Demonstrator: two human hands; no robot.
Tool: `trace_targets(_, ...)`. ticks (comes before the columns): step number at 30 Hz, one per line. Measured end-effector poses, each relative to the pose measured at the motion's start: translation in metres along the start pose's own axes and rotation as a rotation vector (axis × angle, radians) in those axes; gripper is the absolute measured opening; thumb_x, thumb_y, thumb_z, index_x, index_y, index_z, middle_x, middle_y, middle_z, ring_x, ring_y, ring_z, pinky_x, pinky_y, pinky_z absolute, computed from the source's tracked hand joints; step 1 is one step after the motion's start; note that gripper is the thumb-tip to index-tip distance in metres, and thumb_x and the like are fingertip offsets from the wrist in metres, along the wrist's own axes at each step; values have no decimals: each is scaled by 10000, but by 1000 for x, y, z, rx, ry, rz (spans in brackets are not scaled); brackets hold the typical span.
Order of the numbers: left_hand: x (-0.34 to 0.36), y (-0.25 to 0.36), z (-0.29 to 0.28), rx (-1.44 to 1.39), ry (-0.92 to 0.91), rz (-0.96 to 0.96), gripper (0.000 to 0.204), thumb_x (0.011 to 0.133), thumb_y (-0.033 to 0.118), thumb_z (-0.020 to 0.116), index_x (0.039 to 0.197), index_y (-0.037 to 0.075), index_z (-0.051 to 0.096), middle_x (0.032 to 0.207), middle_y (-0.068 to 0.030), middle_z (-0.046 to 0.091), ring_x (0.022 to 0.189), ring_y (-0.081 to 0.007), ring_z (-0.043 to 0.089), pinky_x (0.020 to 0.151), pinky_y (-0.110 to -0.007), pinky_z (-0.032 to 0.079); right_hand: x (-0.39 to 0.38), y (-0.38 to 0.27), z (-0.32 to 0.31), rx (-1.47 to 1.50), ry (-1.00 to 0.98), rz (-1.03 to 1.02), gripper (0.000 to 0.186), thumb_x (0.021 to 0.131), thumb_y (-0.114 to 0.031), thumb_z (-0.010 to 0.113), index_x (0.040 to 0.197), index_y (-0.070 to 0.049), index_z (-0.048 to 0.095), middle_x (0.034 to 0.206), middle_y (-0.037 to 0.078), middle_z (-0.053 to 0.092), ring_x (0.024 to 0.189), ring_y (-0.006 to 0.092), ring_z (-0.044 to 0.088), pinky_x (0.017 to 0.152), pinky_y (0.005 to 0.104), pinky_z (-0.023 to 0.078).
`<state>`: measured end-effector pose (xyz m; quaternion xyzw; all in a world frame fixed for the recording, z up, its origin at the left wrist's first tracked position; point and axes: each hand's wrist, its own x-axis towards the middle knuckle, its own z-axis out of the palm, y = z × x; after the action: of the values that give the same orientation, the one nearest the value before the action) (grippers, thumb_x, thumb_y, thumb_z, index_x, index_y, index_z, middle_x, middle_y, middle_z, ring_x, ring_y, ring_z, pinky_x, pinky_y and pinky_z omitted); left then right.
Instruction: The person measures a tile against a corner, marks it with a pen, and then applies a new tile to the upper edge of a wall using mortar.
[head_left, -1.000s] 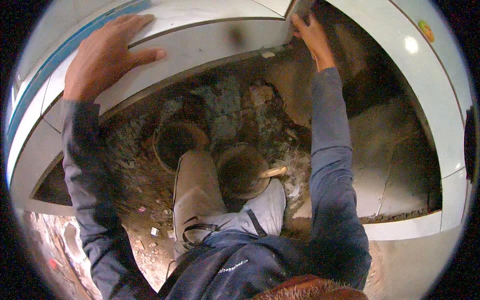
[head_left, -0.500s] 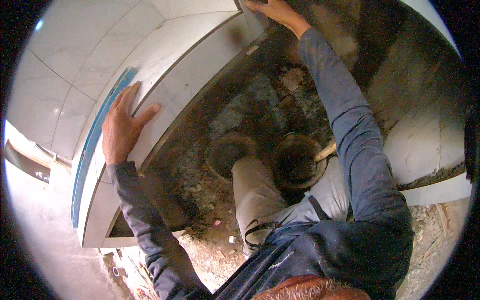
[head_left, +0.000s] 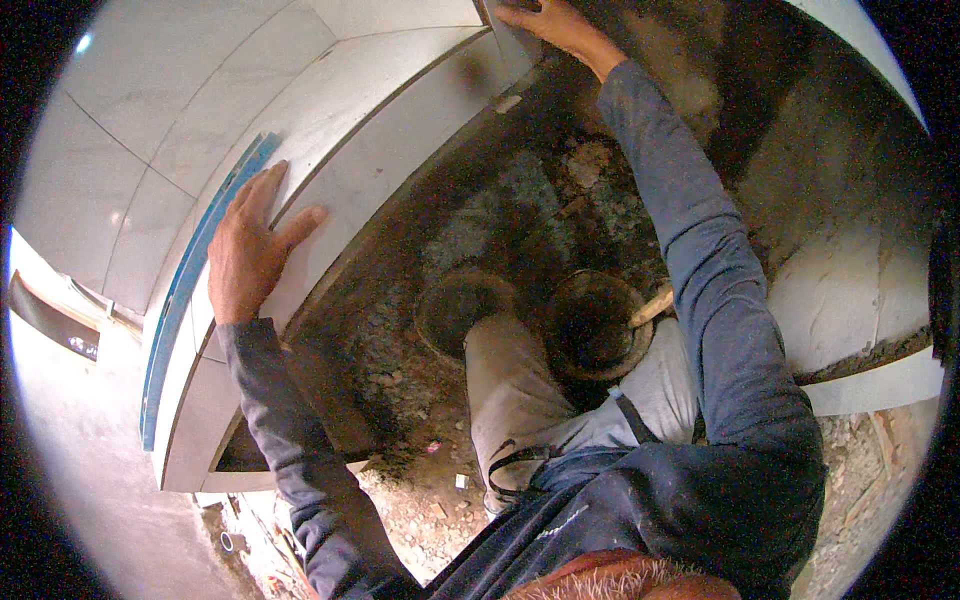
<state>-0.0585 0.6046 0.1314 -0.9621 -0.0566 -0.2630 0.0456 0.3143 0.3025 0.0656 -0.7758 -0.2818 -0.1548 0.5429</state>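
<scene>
My left hand [head_left: 246, 248] lies over the top edge of a pale tiled ledge [head_left: 385, 62], fingers stretched out and thumb spread toward the front face. Along its outer side a long blue straightedge [head_left: 196, 262] rests on the ledge, close to the fingers. White marbled tiles [head_left: 400, 125] line the ledge's front. At the far end, my right hand [head_left: 568, 32] reaches out with its fingers extended against the tile near the corner. The frame's top edge partly cuts off that hand. Neither hand visibly grips anything.
Two dark round buckets stand in the recess by my legs: one bucket [head_left: 455, 310] by my foot, another bucket [head_left: 590, 340] with a wooden handle [head_left: 652, 306] across its rim. Rough mortar and rubble [head_left: 400, 375] cover the floor. A tiled slab [head_left: 840, 300] is at right.
</scene>
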Motion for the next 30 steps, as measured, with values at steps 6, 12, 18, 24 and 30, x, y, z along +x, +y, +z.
trace_targets(6,2,-1,1,-8,-2,12,714,824,483,801,1416,132,614,1450,-138,594,1324,-322,574,1076,-426,467,1,2,-7,-70,16,-28,1152,846,-634,732,1617,25,185,1662,290,212,1554,404,194,1258,471,214)
trace_targets(12,2,-7,3,24,-5,22,721,836,508,788,1423,131,607,1450,-136,595,1324,-325,574,1079,-432,463,-10,-17,-5,-16,-19,-24,1149,842,-617,742,1612,35,192,1661,282,225,1555,395,202,1258,464,217)
trace_targets(18,5,-8,6,44,-33,21,732,844,509,783,1442,134,588,1469,-142,577,1343,-329,558,1092,-436,452,-8,-4,-2,55,2,-73,1151,825,-581,775,1610,37,203,1667,270,220,1557,389,200,1265,442,202)
trace_targets(24,5,-6,4,19,-81,-24,780,852,542,771,1475,127,552,1485,-164,559,1370,-332,537,1123,-443,428,-13,11,1,110,-29,-59,1200,750,-518,863,1625,-16,214,1675,253,216,1562,383,191,1265,448,202)
trace_targets(30,9,-6,9,18,-86,-2,842,832,605,765,1471,99,552,1489,-179,552,1377,-338,528,1135,-448,417,-14,19,0,14,28,-35,1171,749,-510,870,1640,-97,232,1689,230,194,1567,379,168,1266,476,183)
